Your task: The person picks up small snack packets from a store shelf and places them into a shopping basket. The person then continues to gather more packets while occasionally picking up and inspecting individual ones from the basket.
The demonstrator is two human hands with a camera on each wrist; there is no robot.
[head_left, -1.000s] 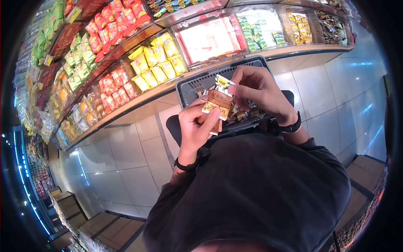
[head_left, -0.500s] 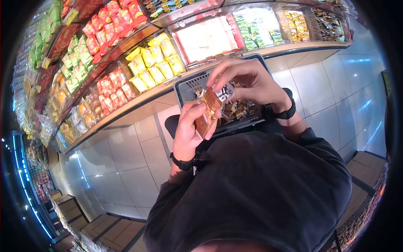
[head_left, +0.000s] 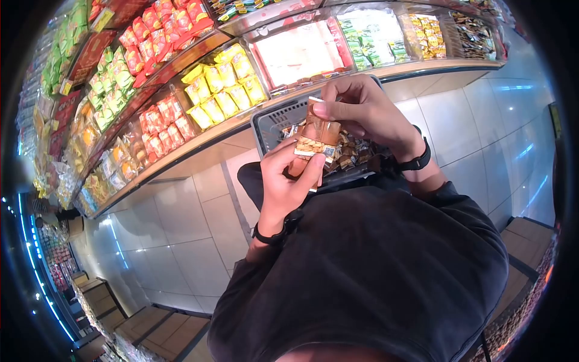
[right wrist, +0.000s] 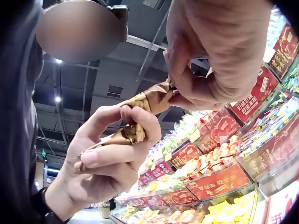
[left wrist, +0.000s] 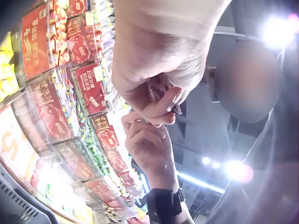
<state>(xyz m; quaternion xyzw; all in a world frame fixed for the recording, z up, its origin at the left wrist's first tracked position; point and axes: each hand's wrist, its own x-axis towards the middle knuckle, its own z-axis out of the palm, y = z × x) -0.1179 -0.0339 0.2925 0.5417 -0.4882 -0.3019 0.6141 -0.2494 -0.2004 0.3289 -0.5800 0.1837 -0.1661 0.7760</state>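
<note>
Two hands up, one packet between them that I can count for sure. Packet [head_left: 318, 134] sits just above the basket [head_left: 269, 122], over its near rim. It is glossy brown foil, flat and oblong, with a snack picture printed at its lower end.

Left hand [head_left: 288, 181] pinches the lower end, thumb on the front, fingers curled behind. Right hand [head_left: 362, 111] pinches the top edge between thumb and forefinger.

One basket: dark plastic, slotted walls. The small wrapped sweets [head_left: 350, 154] heaped inside are too many to count and partly hidden by both hands.

Beyond the basket is a shelf [head_left: 386, 73] with yellow bags [head_left: 224, 90] and red bags [head_left: 164, 117].
</note>
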